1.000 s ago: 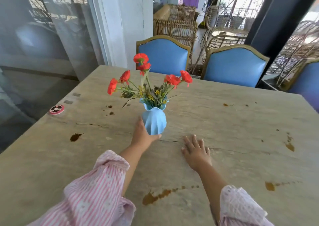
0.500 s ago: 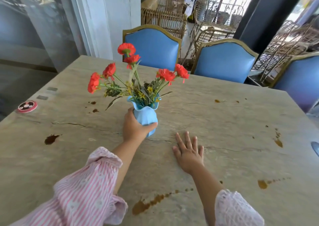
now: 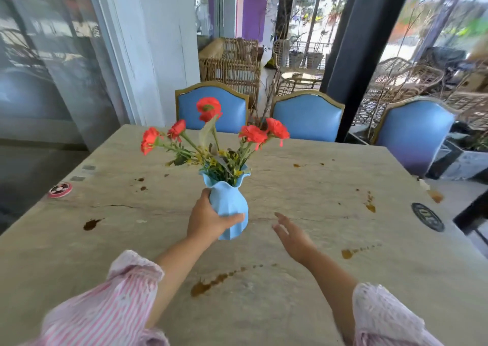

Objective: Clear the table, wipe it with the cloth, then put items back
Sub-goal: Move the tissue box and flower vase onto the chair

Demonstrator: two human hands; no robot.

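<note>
A blue ridged vase point(image 3: 229, 205) with red flowers point(image 3: 211, 131) is lifted off the beige stone table point(image 3: 303, 187), tilted a little to the right. My left hand point(image 3: 208, 220) grips its lower body, thumb across the front. My right hand point(image 3: 291, 236) hovers just above the table to the right of the vase, fingers spread and holding nothing. Brown spill stains mark the table: a streak point(image 3: 214, 282) near me, a blot point(image 3: 91, 224) at left, drips point(image 3: 369, 204) at right. No cloth is in view.
A red round coaster point(image 3: 60, 189) lies near the left edge and a dark round coaster point(image 3: 427, 216) near the right edge. Three blue chairs point(image 3: 307, 118) stand along the far side. A white pillar point(image 3: 148, 55) and glass wall are at left.
My left hand closed round the vase and raised it off the table toward me. My right hand lifted from resting flat on the table and now hovers.
</note>
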